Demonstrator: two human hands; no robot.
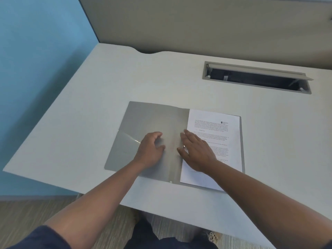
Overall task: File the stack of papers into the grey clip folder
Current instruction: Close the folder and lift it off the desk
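The grey clip folder (149, 119) lies open flat on the white desk, its left cover bare. A stack of printed papers (221, 133) rests on the folder's right half, its left edge along the spine. My left hand (151, 150) presses on the left cover near the spine, fingers curled, holding nothing. Lying flat on the papers' left edge, my right hand (195, 150) has its fingertips at the spine, where a small metal clip part glints between the fingers. The clip itself is mostly hidden.
The white desk (89, 105) has a long open cable slot (256, 78) at the back right. A blue wall stands to the left and a beige partition behind. The desk's near edge runs diagonally below the folder.
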